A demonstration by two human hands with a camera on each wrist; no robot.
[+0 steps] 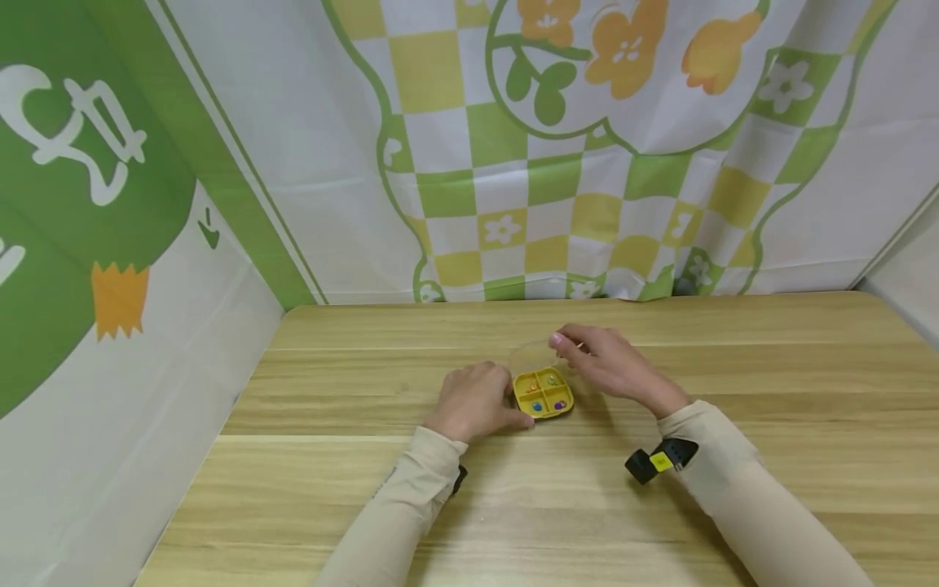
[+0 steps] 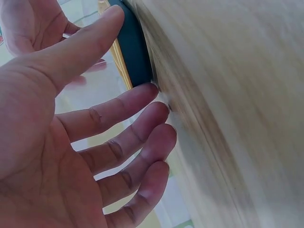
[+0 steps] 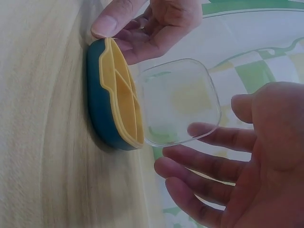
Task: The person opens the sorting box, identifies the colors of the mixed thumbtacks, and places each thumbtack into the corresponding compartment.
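A small pill box [image 1: 539, 392] with a yellow inner tray of several compartments and a dark teal base [image 3: 96, 97] sits on the table. Little colored pieces lie in its compartments; what they are is too small to tell. Its clear lid [image 3: 175, 102] stands raised on the far side. My left hand [image 1: 473, 401] holds the base from the left, thumb at the near side and index finger at the far side, as the left wrist view shows. My right hand [image 1: 605, 363] is at the lid's right edge, index fingertip touching it, the thumb apart and the other fingers loosely bent.
The wooden table [image 1: 352, 489] spreads around the box on all sides. A patterned curtain [image 1: 543, 204] hangs along its back edge, and a green and white cloth [image 1: 220, 326] lines the left side.
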